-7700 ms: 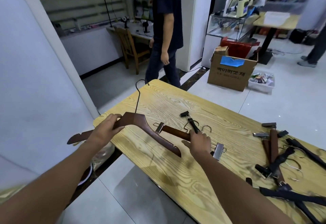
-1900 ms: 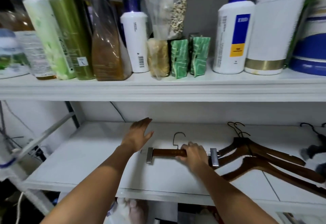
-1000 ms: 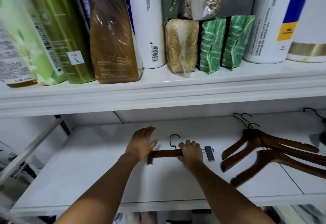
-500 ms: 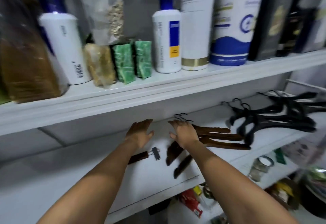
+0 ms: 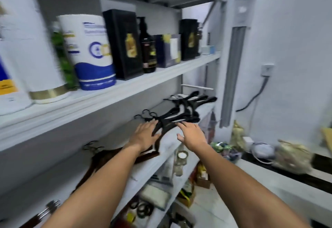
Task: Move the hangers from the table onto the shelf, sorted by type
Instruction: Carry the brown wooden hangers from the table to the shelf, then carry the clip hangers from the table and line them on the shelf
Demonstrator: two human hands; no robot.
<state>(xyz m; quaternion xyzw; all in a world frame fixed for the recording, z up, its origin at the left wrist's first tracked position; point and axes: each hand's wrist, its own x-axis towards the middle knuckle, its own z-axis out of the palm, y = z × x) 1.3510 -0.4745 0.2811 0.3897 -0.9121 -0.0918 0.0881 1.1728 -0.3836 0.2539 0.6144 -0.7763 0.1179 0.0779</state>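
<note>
On the white middle shelf (image 5: 172, 143) lie three groups of hangers. Several black hangers (image 5: 181, 112) are stacked towards the right end. Brown wooden coat hangers (image 5: 107, 157) lie left of them, partly hidden by my left arm. The brown clip hanger (image 5: 45, 211) lies at the lower left with its metal clip showing. My left hand (image 5: 146, 135) hovers with straight fingers over the gap between brown and black hangers. My right hand (image 5: 192, 135) is spread open in front of the black stack. Neither hand holds anything.
The upper shelf (image 5: 125, 87) carries bottles, a blue and white tub (image 5: 89, 51) and black boxes (image 5: 124, 42). Below the hanger shelf stand a glass jar (image 5: 181, 157) and assorted packets. A white wall with a socket (image 5: 267, 69) and a cluttered ledge lie to the right.
My right hand let go of the brown clip hanger, which stays on the shelf. Both hands have drawn back open, and my view has swung right along the shelf.
</note>
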